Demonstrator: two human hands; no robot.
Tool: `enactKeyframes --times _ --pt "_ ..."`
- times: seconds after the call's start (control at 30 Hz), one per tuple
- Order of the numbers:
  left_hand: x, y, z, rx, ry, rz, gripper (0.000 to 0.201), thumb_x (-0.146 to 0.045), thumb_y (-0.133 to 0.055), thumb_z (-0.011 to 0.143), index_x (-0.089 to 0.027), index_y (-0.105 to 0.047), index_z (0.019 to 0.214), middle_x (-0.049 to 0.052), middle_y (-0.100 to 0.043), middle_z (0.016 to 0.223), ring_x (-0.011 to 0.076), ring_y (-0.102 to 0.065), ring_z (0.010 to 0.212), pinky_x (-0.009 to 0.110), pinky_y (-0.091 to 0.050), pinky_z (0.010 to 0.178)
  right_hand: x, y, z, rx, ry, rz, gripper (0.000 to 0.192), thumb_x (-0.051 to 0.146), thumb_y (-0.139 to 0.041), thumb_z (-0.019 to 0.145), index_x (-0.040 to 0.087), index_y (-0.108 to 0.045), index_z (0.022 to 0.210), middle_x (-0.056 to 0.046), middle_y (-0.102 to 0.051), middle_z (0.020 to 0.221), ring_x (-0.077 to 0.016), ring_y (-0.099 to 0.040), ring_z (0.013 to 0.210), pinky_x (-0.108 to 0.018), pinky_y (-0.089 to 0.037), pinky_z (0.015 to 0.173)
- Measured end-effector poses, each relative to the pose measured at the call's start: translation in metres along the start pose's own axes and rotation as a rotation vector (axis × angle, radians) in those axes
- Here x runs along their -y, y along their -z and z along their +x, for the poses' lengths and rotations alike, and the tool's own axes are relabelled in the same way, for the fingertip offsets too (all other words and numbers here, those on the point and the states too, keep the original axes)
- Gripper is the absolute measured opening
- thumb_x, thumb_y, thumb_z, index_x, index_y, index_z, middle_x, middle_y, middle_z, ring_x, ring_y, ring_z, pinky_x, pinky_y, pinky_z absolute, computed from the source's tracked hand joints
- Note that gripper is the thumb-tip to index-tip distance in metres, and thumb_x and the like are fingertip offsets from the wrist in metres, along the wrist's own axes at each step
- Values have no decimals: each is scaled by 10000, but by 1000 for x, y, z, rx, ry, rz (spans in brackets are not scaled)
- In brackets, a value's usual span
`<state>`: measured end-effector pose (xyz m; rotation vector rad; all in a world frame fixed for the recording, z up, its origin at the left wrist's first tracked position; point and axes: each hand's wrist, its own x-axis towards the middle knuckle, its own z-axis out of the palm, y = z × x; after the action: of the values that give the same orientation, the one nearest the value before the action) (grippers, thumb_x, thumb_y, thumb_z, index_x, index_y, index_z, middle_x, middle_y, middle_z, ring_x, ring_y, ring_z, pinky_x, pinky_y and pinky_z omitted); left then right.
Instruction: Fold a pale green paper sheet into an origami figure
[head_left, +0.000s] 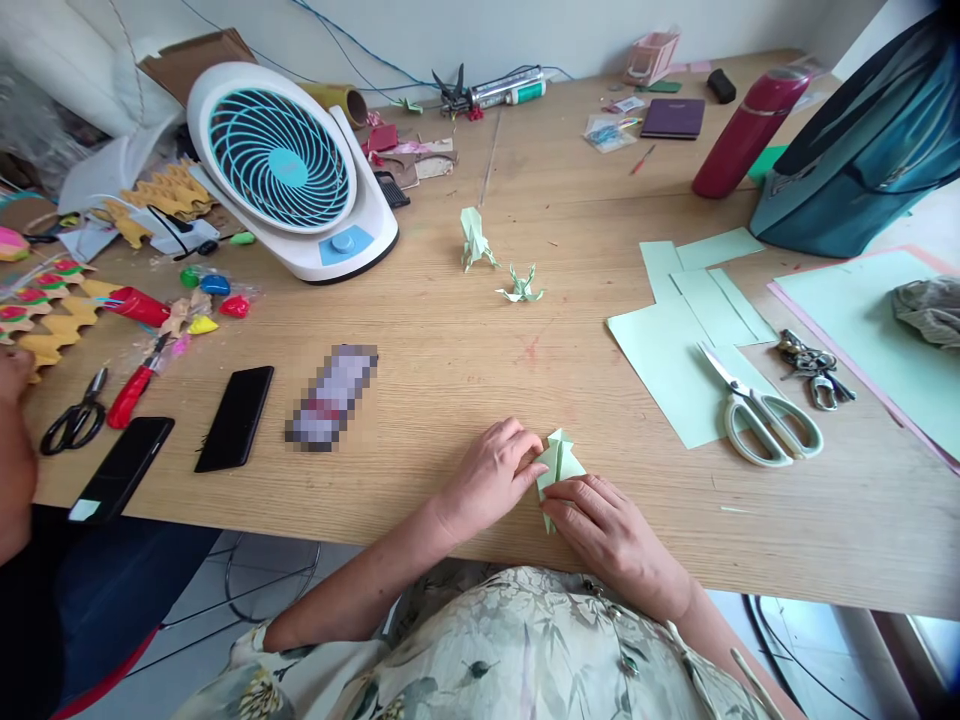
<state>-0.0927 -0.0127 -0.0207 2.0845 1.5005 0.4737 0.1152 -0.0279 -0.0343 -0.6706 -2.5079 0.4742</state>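
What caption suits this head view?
Both hands, left hand and right hand, press a folded green paper piece on a wooden table.

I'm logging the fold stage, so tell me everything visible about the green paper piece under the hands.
The folded paper piece is pale mint green, thin and creased into a small pointed shape with angled flaps. It lies flat on the wooden table near the front edge. The left hand pinches its left side; the right hand presses on its lower part, hiding it.

A wooden table bears a fan, scissors, and paper sheets.
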Motion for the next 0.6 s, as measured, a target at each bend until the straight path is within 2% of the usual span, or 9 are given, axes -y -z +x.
enactKeyframes --times 0.17,0.33,0.4,0.5,0.6 --pt "-5 -3 6 -26 80 -104 109 -151 -690 863 -183 -590 832 11 -604 937 179 -581 923 305 -454 833 1 1 -6 14 -24 14 223 92 -465 981 168 -641 1095 -113 -677 1059 -207 -627 908 -348 -542 768" --pt "-13 -4 12 -3 119 -414 91 -163 -633 884 -185 -577 817 -29 -629 803 119 -586 746 231 -448 698 2 5 -8 -37 -51 109 257 68 -451 971 193 -631 1104 -103 -672 1061 -197 -625 913 -342 -552 784" --pt "-19 -8 15 -28 128 -505 91 -179 -604 906 -185 -573 821 -36 -623 772 106 -579 711 213 -449 673 2 6 -7 -82 -83 146 270 47 -454 960 202 -623 1101 -93 -674 1043 -189 -617 889 -341 -546 778" --pt "-25 -14 18 -106 75 -510 80 -176 -588 921 -188 -571 844 -26 -622 804 108 -583 745 206 -460 697 0 7 -8 -170 -133 183 280 38 -466 952 219 -612 1109 -81 -673 1010 -184 -610 864 -333 -532 749" --pt "-26 -14 21 -156 -74 -382 84 -175 -567 947 -187 -569 864 -2 -622 845 123 -589 792 222 -461 730 -7 10 -10 -314 -196 103 270 67 -520 941 234 -609 1134 -89 -665 1032 -206 -614 902 -363 -508 758"
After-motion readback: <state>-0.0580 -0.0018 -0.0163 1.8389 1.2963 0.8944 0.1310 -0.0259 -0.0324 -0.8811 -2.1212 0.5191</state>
